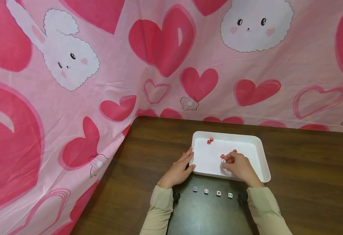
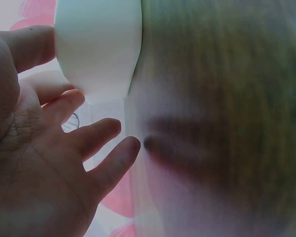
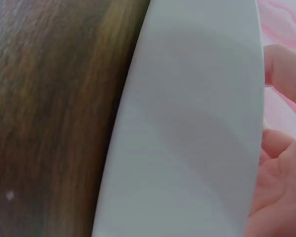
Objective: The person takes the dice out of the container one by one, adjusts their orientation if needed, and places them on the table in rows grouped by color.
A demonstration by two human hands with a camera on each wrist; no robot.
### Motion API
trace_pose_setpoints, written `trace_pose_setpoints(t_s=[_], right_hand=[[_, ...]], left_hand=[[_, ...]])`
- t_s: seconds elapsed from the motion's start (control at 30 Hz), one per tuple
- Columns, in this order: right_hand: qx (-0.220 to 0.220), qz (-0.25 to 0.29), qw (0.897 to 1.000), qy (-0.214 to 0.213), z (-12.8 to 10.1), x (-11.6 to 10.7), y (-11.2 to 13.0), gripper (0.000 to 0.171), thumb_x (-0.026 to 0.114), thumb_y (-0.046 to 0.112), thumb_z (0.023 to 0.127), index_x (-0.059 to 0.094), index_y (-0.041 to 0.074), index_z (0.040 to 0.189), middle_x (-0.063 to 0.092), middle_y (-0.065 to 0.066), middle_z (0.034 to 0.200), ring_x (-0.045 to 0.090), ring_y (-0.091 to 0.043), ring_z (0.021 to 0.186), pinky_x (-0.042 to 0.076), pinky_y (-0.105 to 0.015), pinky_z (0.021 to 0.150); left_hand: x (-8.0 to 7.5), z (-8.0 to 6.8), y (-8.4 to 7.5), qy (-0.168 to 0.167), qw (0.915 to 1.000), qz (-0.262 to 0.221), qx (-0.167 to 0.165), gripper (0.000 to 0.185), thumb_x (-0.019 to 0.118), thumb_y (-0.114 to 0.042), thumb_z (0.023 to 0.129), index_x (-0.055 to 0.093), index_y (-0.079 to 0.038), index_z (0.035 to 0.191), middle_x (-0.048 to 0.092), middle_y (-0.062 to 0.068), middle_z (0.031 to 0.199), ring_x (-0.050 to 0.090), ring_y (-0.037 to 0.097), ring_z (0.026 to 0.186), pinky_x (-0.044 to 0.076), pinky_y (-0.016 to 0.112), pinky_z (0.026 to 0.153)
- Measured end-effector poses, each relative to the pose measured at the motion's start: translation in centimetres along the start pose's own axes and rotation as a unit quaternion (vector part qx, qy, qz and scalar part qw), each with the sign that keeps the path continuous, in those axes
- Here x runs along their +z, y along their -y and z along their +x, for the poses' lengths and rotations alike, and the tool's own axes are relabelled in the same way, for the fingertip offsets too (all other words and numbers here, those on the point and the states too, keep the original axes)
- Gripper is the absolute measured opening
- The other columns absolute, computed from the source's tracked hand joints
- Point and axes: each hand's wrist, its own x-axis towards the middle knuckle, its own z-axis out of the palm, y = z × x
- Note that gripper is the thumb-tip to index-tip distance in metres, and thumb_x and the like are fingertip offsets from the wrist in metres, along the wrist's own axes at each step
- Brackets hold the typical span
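Wooden table [image 1: 306,169]: four dice [image 1: 212,192] beside tray [image 1: 260,153].

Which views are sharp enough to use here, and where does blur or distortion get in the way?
Head view: sharp, evenly lit, wide-angle bending at the edges. Left wrist view: table blurred, tray washed out. Right wrist view: tray rim too close, soft.

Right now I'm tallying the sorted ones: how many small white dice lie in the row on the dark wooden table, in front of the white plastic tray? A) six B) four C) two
B: four small white dice lie in a row on the dark wooden table, just in front of the white plastic tray.
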Motion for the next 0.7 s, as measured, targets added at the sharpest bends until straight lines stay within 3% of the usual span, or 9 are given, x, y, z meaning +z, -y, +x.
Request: trace_pose_setpoints(t_s=[0.27,0.7], right_hand=[[-0.005,0.030,0.999,-0.017,-0.4,0.1,-0.1,0.023,0.073,0.015,0.081,0.064,0.000,0.096,0.069,-0.008,0.081,0.058,-0.017,0.074,0.044,-0.029,0.065],[0.008,0.129,0.991,-0.016,-1.1,0.1,-0.3,0.028,0.071,0.020,0.087,0.063,0.000,0.104,0.071,-0.010,0.089,0.057,-0.016,0.074,0.040,-0.025,0.058]], left_hand=[[0.0,-0.1,0.1,0.000,1.0000,-0.001,0.003,0.059,0.047,-0.036,0.101,0.028,-0.015,0.153,0.012,-0.010,0.162,0.018,0.025,0.150,0.021,0.065,0.112],[0.0,-0.4,0.5,0.000,0.9999,0.006,0.013,0.059,0.047,-0.035,0.101,0.027,-0.014,0.153,0.011,-0.009,0.163,0.019,0.026,0.149,0.022,0.067,0.110]])
